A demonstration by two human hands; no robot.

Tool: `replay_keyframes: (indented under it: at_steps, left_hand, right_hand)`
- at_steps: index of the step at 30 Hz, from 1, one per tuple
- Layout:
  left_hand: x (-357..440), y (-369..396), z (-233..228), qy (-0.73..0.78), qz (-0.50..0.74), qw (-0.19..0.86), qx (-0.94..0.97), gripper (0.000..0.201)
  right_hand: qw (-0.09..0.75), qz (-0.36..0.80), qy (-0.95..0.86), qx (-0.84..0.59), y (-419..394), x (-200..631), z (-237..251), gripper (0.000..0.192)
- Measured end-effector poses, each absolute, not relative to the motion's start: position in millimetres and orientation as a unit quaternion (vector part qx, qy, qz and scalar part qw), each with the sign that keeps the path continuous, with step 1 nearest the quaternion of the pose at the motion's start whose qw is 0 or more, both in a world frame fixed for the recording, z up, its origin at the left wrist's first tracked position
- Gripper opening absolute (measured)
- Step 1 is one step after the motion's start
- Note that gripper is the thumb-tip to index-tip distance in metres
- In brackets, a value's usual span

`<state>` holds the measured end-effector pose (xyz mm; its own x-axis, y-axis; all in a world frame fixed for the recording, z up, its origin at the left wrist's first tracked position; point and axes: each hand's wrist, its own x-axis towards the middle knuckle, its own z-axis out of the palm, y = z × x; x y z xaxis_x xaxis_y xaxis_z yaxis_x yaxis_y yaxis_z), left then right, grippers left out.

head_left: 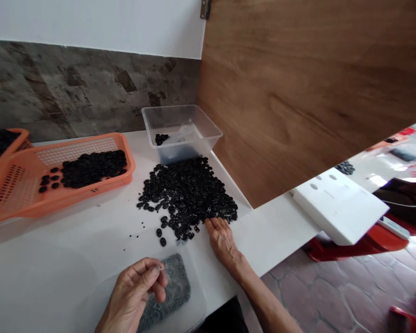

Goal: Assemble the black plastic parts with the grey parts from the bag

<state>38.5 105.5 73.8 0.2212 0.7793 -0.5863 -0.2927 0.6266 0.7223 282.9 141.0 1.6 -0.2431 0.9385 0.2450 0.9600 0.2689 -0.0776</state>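
My left hand (pixel 138 290) is closed in a pinch over a clear plastic tub (pixel 199 296). A tiny shiny piece, too small to name, shows at its thumb tip. Thin grey metal pieces (pixel 175 282), heaped together, lie in that tub. At the near right edge of a pile of small black oval pieces (pixel 190 189), my right hand (pixel 222 238) rests with its fingers together and bent down. Its fingertips touch the pile, and whatever they grip is hidden. Some of the black pieces have two holes; a few lie loose on the white table (pixel 72 259).
An orange basket (pixel 130 157) with black oval discs stands at the left, another orange basket (pixel 22 134) beyond it. Behind the pile is a clear bin (pixel 208 134). A wooden panel (pixel 298 92) slants along the right, with a white box (pixel 339 206) past it.
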Motion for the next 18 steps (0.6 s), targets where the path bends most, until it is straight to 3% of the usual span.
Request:
replay_keyframes:
  at_steps: [9, 18]
  left_hand:
    - [41, 105, 72, 0.511, 0.334, 0.742, 0.277, 0.039]
    - [45, 106, 77, 0.516, 0.378, 0.722, 0.262, 0.035]
  right_hand:
    - [0.145, -0.054, -0.791, -0.591, 144, 276, 0, 0.018]
    - [0.141, -0.011, -0.804, -0.577, 145, 256, 0, 0.022]
